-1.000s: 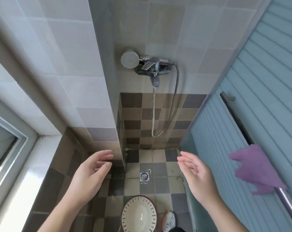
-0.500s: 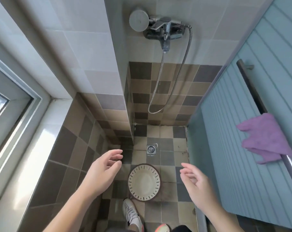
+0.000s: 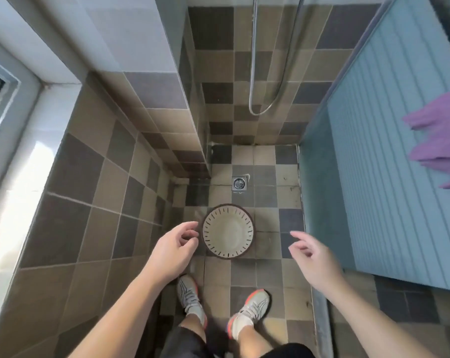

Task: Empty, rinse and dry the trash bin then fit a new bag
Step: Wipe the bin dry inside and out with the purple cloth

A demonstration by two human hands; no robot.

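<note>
Item: trash bin (image 3: 227, 231), round, cream inside with a dark rim and slotted wall, upright on the tiled shower floor (image 3: 266, 202), just short of the floor drain (image 3: 239, 183). We see straight down into it, and it looks empty, with no bag fitted.

Item: left hand (image 3: 175, 246), fingers loosely curled and apart, holding nothing, fingertips just beside the bin's left rim; we cannot tell if they touch it.

Item: right hand (image 3: 314, 257), fingers spread, holding nothing, apart from the bin on its right.

Item: 2 sneakers (image 3: 249, 310), planted just behind the bin.

Item: shower hose (image 3: 255, 109), loop hanging on the back wall. Purple cloth (image 3: 440, 140), draped at the blue door on the right.

Change noted: 1 second ago our gaze sat on the shower fitting, hands raised; now it has dropped to the bin and both hands have come down either side of it.

Reading: emptying seems done. We judge this the reach to lift the bin for rinsing; drying and bagging remain.
</note>
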